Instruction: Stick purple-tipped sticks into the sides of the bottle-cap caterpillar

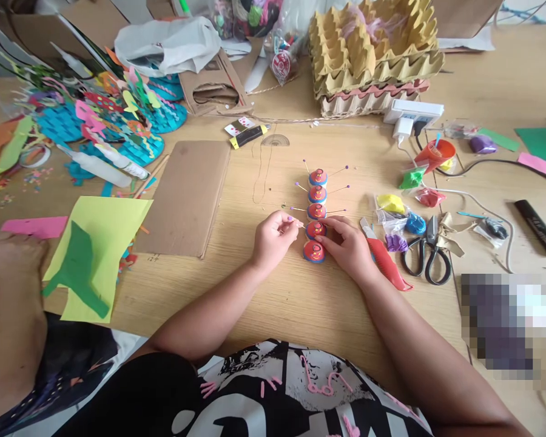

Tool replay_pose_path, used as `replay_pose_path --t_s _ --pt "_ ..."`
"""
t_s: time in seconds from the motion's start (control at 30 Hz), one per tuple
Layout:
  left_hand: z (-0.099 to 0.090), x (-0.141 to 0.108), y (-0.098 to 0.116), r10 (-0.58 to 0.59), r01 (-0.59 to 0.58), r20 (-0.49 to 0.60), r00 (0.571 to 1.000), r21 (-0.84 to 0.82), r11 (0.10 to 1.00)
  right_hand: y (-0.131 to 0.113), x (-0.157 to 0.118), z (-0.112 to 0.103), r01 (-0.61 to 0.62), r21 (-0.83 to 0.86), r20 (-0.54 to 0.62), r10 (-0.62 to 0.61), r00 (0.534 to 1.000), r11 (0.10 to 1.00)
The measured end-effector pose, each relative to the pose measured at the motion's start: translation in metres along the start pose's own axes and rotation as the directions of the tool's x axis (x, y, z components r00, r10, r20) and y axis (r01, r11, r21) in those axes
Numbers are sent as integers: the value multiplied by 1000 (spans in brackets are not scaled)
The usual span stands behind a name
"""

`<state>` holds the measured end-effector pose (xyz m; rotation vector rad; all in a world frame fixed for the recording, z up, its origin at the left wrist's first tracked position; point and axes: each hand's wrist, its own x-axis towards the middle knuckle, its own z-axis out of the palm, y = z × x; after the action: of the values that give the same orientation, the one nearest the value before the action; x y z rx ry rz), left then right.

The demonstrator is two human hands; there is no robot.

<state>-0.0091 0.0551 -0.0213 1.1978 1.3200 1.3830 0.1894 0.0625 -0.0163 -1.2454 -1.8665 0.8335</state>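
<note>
A column of several small red domes with blue rims and drawn faces [314,252] stands on the wooden table. The three farthest ones have thin sticks with purple tips [340,188] jutting out on both sides. My left hand [275,240], just left of the column, pinches a thin stick with a purple tip [290,218] between thumb and fingers. My right hand [348,246] reaches in from the right, its thumb and fingers closed around the second-nearest dome [316,230].
Right of my hands lie a red cutter [388,264], black scissors [430,255] and bagged clay [391,203]. A cardboard sheet [182,197] and yellow paper [102,243] are on the left, with another person's arm [9,328]. Egg trays [368,73] stand behind.
</note>
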Motion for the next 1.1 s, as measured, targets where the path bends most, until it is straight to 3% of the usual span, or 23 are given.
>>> replay_pose_path --t_s 0.3,1.1 --pt "0 -1 -1 11 -12 28 1000 29 999 0 2 -8 -7 52 55 4 998 999" --pt "-1 0 4 -43 42 18 999 49 998 -1 0 -4 -21 -32 27 21 999 999"
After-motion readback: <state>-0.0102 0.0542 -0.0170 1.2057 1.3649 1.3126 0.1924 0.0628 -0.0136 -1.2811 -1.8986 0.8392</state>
